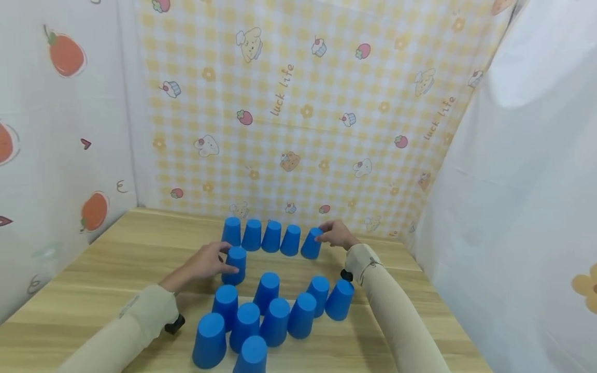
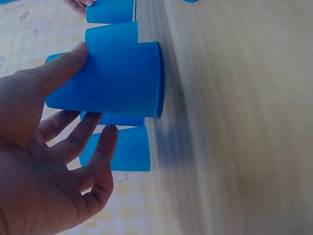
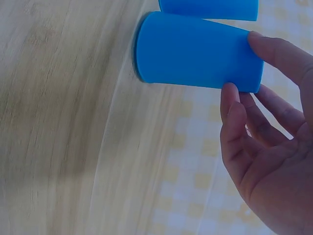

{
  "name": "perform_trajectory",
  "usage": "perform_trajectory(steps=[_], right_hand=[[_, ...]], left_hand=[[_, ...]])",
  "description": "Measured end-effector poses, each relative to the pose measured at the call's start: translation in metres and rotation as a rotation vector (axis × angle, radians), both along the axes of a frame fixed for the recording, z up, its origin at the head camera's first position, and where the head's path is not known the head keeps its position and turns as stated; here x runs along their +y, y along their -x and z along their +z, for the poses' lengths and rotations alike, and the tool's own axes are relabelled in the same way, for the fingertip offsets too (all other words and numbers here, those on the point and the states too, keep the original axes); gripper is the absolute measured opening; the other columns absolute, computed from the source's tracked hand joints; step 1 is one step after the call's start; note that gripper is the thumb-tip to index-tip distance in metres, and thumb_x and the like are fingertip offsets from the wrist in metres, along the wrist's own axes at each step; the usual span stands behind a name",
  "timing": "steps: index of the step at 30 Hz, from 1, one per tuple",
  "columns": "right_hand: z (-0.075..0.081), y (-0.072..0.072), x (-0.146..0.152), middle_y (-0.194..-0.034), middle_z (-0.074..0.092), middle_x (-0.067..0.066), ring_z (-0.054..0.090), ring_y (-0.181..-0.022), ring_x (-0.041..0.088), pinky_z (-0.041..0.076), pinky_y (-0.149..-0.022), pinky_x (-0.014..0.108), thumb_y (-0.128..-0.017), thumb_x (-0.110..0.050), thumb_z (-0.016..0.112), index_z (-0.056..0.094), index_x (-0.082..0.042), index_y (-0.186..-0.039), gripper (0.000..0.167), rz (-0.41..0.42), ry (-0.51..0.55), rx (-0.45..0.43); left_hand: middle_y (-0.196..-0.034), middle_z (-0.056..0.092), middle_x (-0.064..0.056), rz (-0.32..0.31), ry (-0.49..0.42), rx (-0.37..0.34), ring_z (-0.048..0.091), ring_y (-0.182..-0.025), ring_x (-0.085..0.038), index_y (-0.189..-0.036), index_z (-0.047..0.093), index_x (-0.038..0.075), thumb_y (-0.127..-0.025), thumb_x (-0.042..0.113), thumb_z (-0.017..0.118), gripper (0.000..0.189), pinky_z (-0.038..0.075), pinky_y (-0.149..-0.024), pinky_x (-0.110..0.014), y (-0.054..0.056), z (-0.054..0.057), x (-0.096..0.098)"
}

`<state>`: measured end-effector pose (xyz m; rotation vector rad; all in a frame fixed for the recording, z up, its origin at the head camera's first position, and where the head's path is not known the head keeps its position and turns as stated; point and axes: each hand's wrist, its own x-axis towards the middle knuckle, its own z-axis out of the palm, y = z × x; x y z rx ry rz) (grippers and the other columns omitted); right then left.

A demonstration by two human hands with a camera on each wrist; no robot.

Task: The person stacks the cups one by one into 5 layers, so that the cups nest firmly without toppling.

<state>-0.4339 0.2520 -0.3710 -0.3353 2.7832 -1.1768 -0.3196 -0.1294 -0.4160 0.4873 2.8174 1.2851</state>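
Upside-down blue cups stand on the wooden table. My left hand (image 1: 208, 260) grips a blue cup (image 1: 235, 267) just in front of the back row's left end. In the left wrist view, the thumb (image 2: 68, 66) lies along that cup (image 2: 115, 78) and the fingers curl at its other side. At the back row's right end, my right hand (image 1: 337, 234) pinches the last cup (image 1: 311, 244) near its narrow top. The right wrist view has this cup (image 3: 195, 54) between thumb and fingertips, its wide rim at the table.
Four further cups make up the back row, among them a cup (image 1: 252, 235) near its left. Closer to me several more cups stand in a loose cluster, one (image 1: 210, 342) at its left. A checked cloth (image 1: 289, 134) hangs behind the table (image 1: 154, 238).
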Motion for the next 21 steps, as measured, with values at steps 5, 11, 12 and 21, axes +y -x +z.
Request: perform_trajectory(steps=[5, 11, 12, 21], right_hand=[[-0.003, 0.003, -0.006, -0.113, 0.067, 0.016, 0.068, -0.096, 0.025, 0.055, -0.087, 0.052, -0.085, -0.014, 0.079, 0.064, 0.001, -0.125, 0.046, 0.004, -0.001, -0.006], [-0.003, 0.002, -0.006, -0.116, 0.066, 0.016, 0.067, -0.098, 0.026, 0.058, -0.081, 0.045, -0.084, -0.014, 0.079, 0.063, 0.001, -0.126, 0.048, -0.012, -0.012, -0.007], [-0.003, 0.002, -0.006, -0.117, 0.066, 0.016, 0.067, -0.099, 0.026, 0.058, -0.081, 0.045, -0.084, -0.014, 0.079, 0.063, 0.001, -0.127, 0.048, -0.010, -0.011, -0.008], [0.002, -0.002, 0.004, -0.128, 0.062, 0.021, 0.066, -0.105, 0.031, 0.058, -0.078, 0.043, -0.086, -0.015, 0.078, 0.057, 0.001, -0.133, 0.054, 0.023, -0.008, -0.016]], left_hand=[[-0.124, 0.062, -0.016, 0.016, -0.017, 0.021, 0.063, -0.106, -0.032, -0.128, 0.060, 0.004, -0.087, 0.031, 0.077, 0.052, 0.056, -0.083, -0.048, 0.000, 0.005, -0.004], [-0.128, 0.059, -0.021, 0.054, -0.005, 0.062, 0.061, -0.109, -0.038, -0.139, 0.051, 0.000, -0.090, 0.035, 0.074, 0.065, 0.056, -0.082, -0.046, 0.004, 0.016, -0.008], [-0.129, 0.059, -0.022, 0.064, -0.004, 0.070, 0.060, -0.110, -0.039, -0.140, 0.050, -0.001, -0.090, 0.037, 0.073, 0.067, 0.056, -0.082, -0.046, 0.005, 0.019, -0.008], [-0.133, 0.057, -0.022, 0.121, -0.032, 0.146, 0.060, -0.108, -0.037, -0.144, 0.047, 0.004, -0.092, 0.040, 0.070, 0.067, 0.056, -0.079, -0.045, 0.019, 0.036, -0.014]])
